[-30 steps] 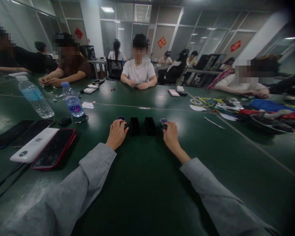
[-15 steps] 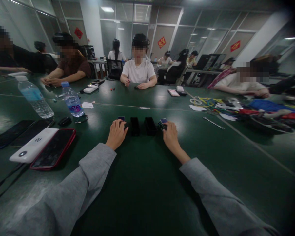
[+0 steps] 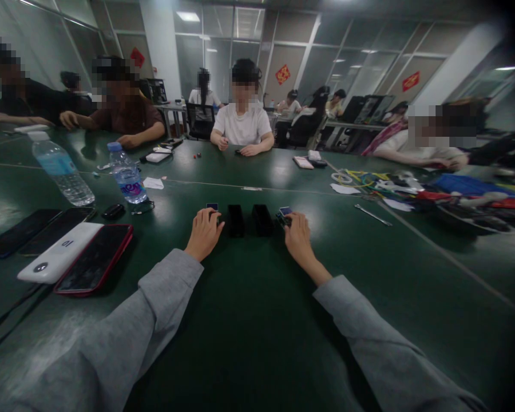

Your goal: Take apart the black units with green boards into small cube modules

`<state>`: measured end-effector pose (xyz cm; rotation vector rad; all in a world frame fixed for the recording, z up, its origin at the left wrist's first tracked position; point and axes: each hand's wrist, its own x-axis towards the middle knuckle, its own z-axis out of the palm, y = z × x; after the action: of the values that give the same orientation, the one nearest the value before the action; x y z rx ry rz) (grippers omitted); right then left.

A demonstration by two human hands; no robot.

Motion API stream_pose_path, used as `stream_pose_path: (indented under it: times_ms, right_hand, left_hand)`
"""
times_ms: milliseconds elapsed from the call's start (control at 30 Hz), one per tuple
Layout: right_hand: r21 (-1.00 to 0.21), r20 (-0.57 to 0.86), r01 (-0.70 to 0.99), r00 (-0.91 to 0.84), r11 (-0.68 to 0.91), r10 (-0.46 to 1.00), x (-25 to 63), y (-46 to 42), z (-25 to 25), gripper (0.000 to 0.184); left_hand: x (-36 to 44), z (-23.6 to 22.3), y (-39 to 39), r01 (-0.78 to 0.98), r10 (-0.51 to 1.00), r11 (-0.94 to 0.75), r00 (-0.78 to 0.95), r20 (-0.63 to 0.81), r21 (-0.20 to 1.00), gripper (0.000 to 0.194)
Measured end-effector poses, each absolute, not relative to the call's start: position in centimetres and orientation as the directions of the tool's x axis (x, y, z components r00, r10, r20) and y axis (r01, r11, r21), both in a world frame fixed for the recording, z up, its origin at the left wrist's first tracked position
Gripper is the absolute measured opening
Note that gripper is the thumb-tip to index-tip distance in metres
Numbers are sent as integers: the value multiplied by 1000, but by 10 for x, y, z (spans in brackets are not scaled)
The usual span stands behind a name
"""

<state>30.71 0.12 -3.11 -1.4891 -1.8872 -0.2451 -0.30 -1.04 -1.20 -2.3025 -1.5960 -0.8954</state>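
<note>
My left hand (image 3: 205, 233) is closed over a small device with a dark blue screen (image 3: 212, 205); only the top end of it sticks out past the fingers. A similar small device with a light-edged screen (image 3: 285, 211) is under the curled fingers of my right hand (image 3: 299, 237), and its left side shows. Both rest at the table surface. Between my hands two black rectangular cases stand side by side, a left case (image 3: 236, 221) and a right case (image 3: 262, 221), with a narrow gap between them. What exactly the devices are I cannot tell.
Left on the green table (image 3: 240, 320) are phones, among them a red-cased phone (image 3: 95, 260), a white power bank (image 3: 60, 253) and two water bottles, the nearer one blue-capped (image 3: 127, 176). A wrench (image 3: 372, 214) and a cable pile (image 3: 381, 182) lie right. Several people sit around.
My hands and the things by them stay put. At the far left, a person in a brown shirt has moved their hands apart.
</note>
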Motion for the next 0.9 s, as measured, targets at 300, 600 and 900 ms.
stream_pose_path:
  times_ms: [300,600,900]
  right_hand:
    - [-258,631,913,-88,315,771,306,0,-30,40]
    - [-271,644,910,-71,313,762,305,-2,-27,38]
    - [-332,721,912,82,239,688,304,-6,-20,30]
  left_hand:
    - [-2,-11,-12,893,802,-390,210,559,223,37]
    - [-17,-10,3,691,810,-335,-136,570,641,31]
    - [-28,-23,20,194,926,-218,-269,266,956,32]
